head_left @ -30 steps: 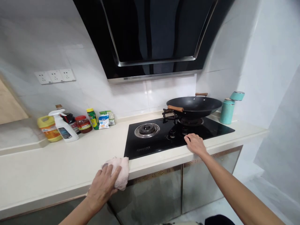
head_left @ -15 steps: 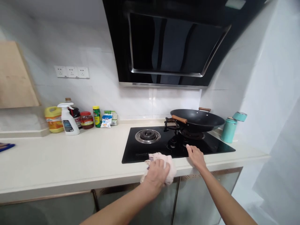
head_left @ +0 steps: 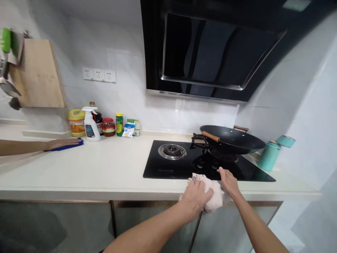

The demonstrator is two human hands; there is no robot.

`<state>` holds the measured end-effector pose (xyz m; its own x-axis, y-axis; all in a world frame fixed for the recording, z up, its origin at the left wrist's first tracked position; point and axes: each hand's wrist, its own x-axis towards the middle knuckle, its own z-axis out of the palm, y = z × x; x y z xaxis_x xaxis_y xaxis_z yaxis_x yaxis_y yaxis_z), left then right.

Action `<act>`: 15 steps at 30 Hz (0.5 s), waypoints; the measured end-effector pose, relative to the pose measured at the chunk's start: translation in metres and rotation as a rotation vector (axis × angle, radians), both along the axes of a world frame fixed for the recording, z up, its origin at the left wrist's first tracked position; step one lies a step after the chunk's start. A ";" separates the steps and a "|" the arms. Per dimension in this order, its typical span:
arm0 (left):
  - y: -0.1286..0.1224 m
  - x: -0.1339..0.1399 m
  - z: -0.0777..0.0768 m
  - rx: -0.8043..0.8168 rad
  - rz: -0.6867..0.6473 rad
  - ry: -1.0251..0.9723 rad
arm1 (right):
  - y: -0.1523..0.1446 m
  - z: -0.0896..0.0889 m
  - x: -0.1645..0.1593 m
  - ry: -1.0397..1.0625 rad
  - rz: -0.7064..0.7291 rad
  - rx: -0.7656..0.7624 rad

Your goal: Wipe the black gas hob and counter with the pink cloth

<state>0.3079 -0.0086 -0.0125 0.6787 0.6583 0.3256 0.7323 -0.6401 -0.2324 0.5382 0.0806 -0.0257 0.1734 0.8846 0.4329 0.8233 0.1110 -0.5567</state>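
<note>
My left hand (head_left: 197,196) is closed around a crumpled pale pink cloth (head_left: 214,196) at the counter's front edge, just below the gas hob (head_left: 181,172). The cloth bunches past my fingers to the right and hangs a little over the edge. My right hand (head_left: 229,182) rests by the hob's front edge, right of the cloth, its thumb stretched out towards the control knobs (head_left: 215,163). Nothing shows in it, though its fingers are partly hidden. A black wok (head_left: 234,138) with wooden handles sits on the right burner; the left burner (head_left: 172,151) is bare.
On the left, another person's hand (head_left: 61,143) lies flat on a blue cloth (head_left: 75,144). Along the wall stand a spray bottle (head_left: 91,128), a yellow jug (head_left: 77,123), a red-lidded jar (head_left: 108,127) and packets (head_left: 129,130). A teal canister (head_left: 270,156) stands right; the range hood (head_left: 205,52) hangs above.
The view has swung left, bringing the other person's hand on the blue cloth into sight. My left hand has moved the pink cloth rightward along the counter edge, nearer my right hand.
</note>
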 end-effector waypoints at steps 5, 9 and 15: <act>-0.028 -0.110 -0.002 0.045 0.102 -0.045 | 0.000 -0.003 0.000 -0.098 0.025 0.021; -0.053 -0.218 0.000 0.055 0.279 0.025 | -0.001 -0.004 -0.005 -0.108 0.032 0.036; -0.068 -0.365 -0.008 0.179 0.446 0.080 | -0.002 0.009 0.025 -0.178 0.039 0.079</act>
